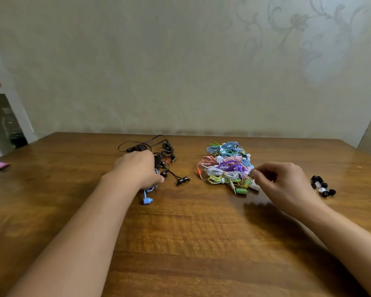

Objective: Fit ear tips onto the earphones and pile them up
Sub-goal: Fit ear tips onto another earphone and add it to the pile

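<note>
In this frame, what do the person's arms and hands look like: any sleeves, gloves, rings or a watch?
Both forearms are bare right down to the frame's bottom edge, with no sleeves in view. The left hand and right hand wear no gloves. No watch, bracelet or ring shows on what is visible of the wrists and fingers, and no markings either.

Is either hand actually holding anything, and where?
The left hand grips the light blue earphone's cable. What the right hand pinches cannot be told.

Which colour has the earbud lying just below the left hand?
Light blue earbud, below the left hand; head view.
</note>
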